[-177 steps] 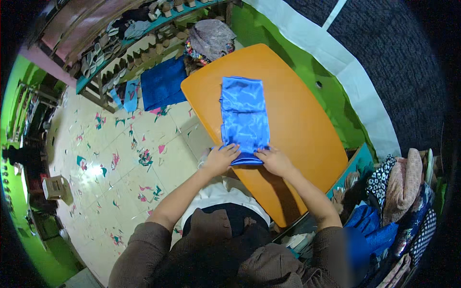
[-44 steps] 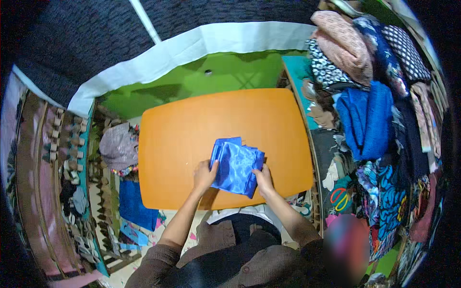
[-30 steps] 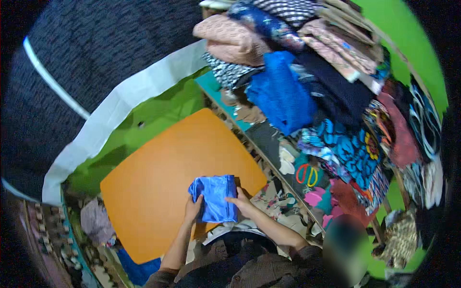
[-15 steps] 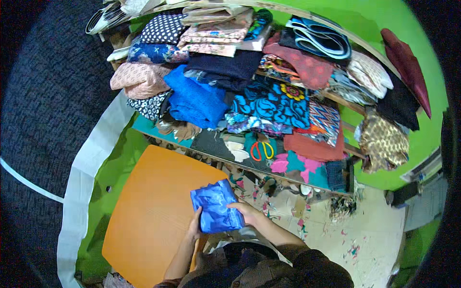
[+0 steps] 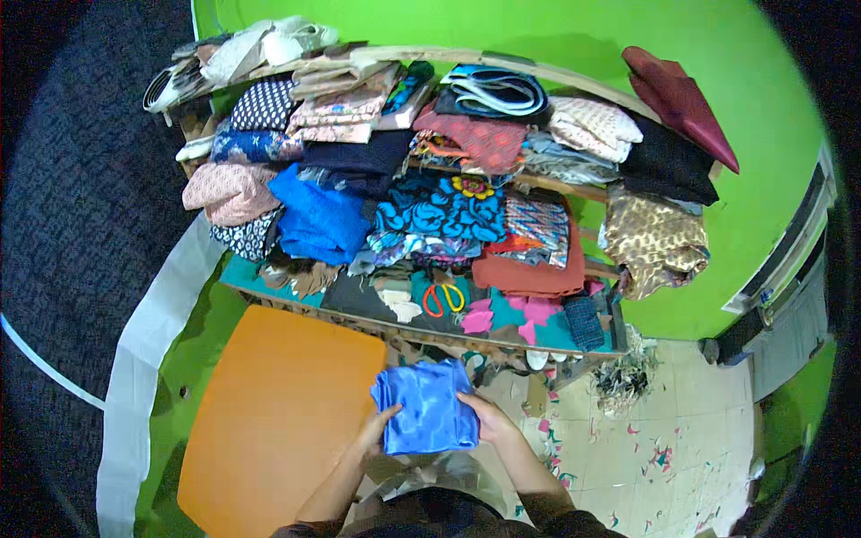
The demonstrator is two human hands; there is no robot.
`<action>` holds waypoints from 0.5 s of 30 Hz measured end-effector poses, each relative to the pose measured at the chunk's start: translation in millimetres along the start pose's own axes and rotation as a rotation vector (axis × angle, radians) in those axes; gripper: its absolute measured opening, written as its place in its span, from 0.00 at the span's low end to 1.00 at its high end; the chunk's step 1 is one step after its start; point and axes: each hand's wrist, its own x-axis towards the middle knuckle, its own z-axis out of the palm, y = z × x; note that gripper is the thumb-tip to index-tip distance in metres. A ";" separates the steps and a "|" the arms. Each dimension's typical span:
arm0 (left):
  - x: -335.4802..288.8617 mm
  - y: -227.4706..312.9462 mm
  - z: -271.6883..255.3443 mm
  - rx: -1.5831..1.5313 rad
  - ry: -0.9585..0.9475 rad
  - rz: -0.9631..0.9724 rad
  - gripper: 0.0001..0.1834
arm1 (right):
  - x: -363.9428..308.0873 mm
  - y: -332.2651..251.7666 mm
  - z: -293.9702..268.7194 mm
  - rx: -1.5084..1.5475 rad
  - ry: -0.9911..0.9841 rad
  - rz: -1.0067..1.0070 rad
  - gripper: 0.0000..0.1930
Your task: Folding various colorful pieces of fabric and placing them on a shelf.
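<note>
A folded piece of shiny blue fabric point(image 5: 429, 408) is held up in front of me, beside the right edge of an orange table point(image 5: 278, 412). My left hand point(image 5: 375, 429) grips its left side, thumb on top and the other fingers hidden beneath. On the opposite side my right hand point(image 5: 487, 418) pinches the cloth in the same way. The satin-like top lies nearly flat, with soft creases and a loose corner at its upper left.
Shelves ahead carry folded cloths, among them a bright blue bundle point(image 5: 318, 220), a leopard-print cloth point(image 5: 653, 242) and a maroon roll point(image 5: 680, 109). Scissors point(image 5: 443, 299) with red and yellow handles lie on the lowest shelf. Fabric scraps point(image 5: 662, 457) litter the tiled floor.
Both hands have carried the blue fabric slightly right and lower in the picture, turning it straighter. My view has shifted, so the shelves sit further left and the maroon roll shows more fully.
</note>
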 end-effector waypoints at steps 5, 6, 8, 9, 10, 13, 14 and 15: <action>22.2 3.6 41.7 0.347 -0.019 0.148 0.27 | -10.3 -17.1 -35.6 -0.076 0.099 -0.112 0.21; 25.7 6.0 54.5 0.337 -0.027 0.125 0.27 | -11.2 -26.3 -42.6 -0.082 0.095 -0.121 0.21; 33.1 15.1 78.4 0.324 -0.027 0.115 0.26 | -19.8 -47.7 -38.3 -0.169 0.172 -0.183 0.23; 41.4 18.3 89.2 0.313 -0.035 0.138 0.28 | -22.8 -61.1 -35.2 -0.215 0.197 -0.219 0.26; 52.7 21.7 105.1 0.310 -0.065 0.151 0.30 | -11.4 -69.0 -59.2 -0.160 0.223 -0.232 0.27; 77.7 47.9 133.5 0.387 -0.081 0.323 0.32 | 2.1 -115.8 -54.8 -0.452 0.219 -0.561 0.26; 82.8 61.8 146.6 0.446 -0.073 0.438 0.32 | 5.6 -133.4 -48.7 -0.542 0.250 -0.645 0.26; 85.5 74.2 157.7 0.435 -0.057 0.470 0.32 | 8.0 -150.9 -42.1 -0.554 0.210 -0.675 0.27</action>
